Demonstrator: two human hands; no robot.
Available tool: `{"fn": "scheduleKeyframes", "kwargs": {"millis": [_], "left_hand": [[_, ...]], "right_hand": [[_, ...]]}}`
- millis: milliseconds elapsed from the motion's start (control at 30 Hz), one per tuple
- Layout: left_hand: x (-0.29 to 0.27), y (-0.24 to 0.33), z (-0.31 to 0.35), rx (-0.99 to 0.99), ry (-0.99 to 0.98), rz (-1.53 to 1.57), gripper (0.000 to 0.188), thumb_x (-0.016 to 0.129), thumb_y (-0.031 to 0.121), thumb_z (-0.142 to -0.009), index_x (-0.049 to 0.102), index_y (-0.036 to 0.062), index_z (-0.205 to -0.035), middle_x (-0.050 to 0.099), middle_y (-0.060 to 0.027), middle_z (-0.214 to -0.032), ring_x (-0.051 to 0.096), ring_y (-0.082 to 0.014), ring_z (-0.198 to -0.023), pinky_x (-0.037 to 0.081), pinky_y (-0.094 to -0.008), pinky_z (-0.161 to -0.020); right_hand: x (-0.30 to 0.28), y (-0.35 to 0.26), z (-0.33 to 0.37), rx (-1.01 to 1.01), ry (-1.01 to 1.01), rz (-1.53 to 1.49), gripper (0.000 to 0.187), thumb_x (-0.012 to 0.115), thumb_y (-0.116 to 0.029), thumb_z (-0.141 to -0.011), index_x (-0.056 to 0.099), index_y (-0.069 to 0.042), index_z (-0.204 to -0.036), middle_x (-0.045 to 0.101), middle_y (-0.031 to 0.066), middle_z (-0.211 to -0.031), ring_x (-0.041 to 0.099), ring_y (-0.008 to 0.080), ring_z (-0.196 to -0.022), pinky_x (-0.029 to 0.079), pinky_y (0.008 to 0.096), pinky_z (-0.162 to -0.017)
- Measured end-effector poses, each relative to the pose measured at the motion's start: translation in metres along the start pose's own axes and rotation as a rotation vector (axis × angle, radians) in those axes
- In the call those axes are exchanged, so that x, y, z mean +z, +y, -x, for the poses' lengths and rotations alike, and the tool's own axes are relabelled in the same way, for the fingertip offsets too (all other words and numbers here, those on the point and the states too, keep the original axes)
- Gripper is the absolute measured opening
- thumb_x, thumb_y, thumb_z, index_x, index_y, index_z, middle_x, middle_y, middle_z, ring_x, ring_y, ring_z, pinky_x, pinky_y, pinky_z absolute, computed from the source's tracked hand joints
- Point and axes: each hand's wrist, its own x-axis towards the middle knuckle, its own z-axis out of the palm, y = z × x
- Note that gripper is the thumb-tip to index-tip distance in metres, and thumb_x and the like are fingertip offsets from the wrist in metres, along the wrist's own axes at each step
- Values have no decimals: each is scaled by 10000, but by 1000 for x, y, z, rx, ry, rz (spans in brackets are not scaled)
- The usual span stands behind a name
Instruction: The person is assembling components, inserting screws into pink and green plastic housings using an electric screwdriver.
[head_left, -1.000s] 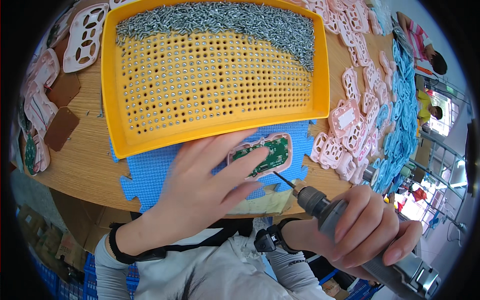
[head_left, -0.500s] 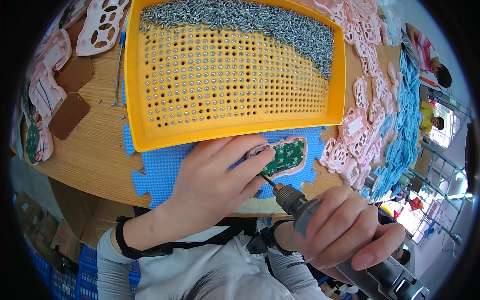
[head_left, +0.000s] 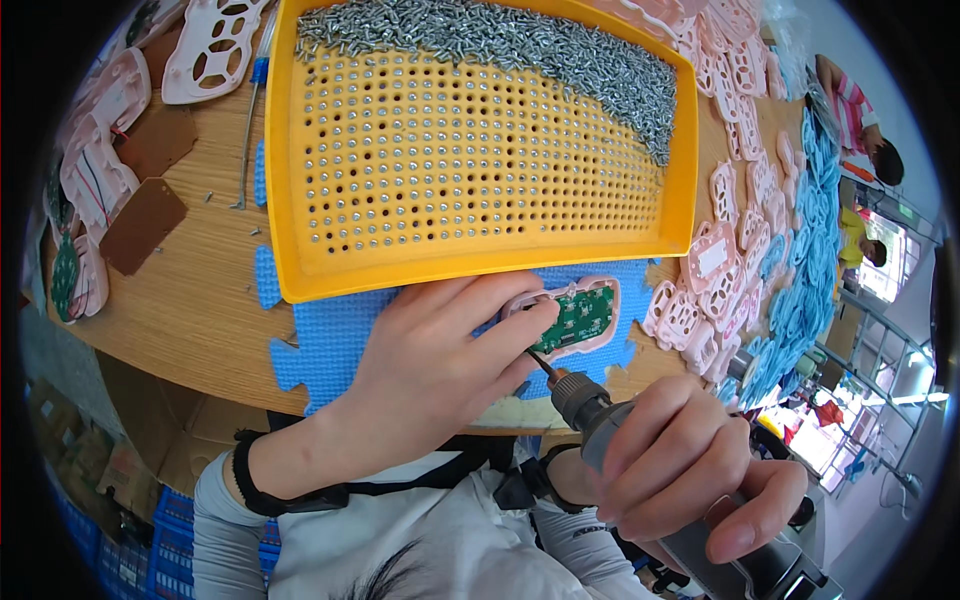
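Note:
A pink plastic shell (head_left: 612,330) with a green circuit board (head_left: 582,316) seated in it lies on a blue foam mat (head_left: 345,345). My left hand (head_left: 440,345) is closed over the shell's left end, its fingertips pressing on the board; the thumb side is partly hidden. My right hand (head_left: 690,465) is wrapped round a grey electric screwdriver (head_left: 600,425). The thin bit slants up and left, its tip at the shell's lower edge beside my left fingers. Whether a screw sits under the tip cannot be made out.
Just beyond my hands stands a yellow tray (head_left: 480,262) with a holed plate and heaped screws (head_left: 500,35). Pink shells (head_left: 715,260) and blue parts (head_left: 800,270) pile up at right. More shells, brown boards (head_left: 143,226) and a metal rod (head_left: 247,140) lie left. Other people sit far right.
The view has shifted slightly, so the tray and table sit a little further right. Both hands keep their holds; the screwdriver's tip stays at the shell's lower edge.

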Motion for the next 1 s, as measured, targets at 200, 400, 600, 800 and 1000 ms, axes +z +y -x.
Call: {"fn": "scheduleKeyframes", "kwargs": {"millis": [200, 400, 600, 800, 1000], "left_hand": [[-1, 0, -1, -3, -7, 0, 399, 737, 83, -634, 626, 84, -1017, 592, -59, -1029, 572, -230, -880, 462, -334, -748], [-2, 2, -1, -15, -25, -2, 404, 732, 74, -633, 624, 82, -1023, 584, -58, -1043, 567, -230, -890, 456, -336, -759], [-2, 2, -1, -20, -28, -1, 398, 729, 69, -627, 627, 73, -1012, 587, -60, -1036, 568, -232, -890, 458, -337, -755], [-3, 2, -2, -20, -27, 0, 393, 727, 64, -626, 627, 67, -1006, 590, -61, -1026, 572, -235, -888, 458, -337, -755], [-1, 1, -2, -12, -19, 6, 385, 725, 58, -629, 629, 67, -1002, 592, -61, -1025, 574, -237, -885, 460, -336, -752]], "right_hand": [[9, -1, 2, 38, 92, 20, 174, 581, -235, -878, 492, -108, -955, 588, 36, -576, 551, 136, -458, 414, 232, -513], [0, -2, 3, 25, 72, -17, 78, 538, -58, -873, 468, -28, -891, 619, 119, -663, 592, 217, -529, 492, 308, -549], [13, 3, 6, -35, 166, 135, 281, 691, -261, -811, 463, -102, -856, 562, -8, -542, 514, 82, -423, 413, 201, -462], [22, 3, 6, -81, 310, 179, 306, 685, -287, -814, 447, -100, -860, 558, -7, -538, 515, 85, -423, 415, 199, -461], [22, 0, 5, -40, 303, 187, 317, 672, -311, -823, 443, -100, -882, 555, -10, -532, 509, 88, -418, 396, 197, -460]]}}
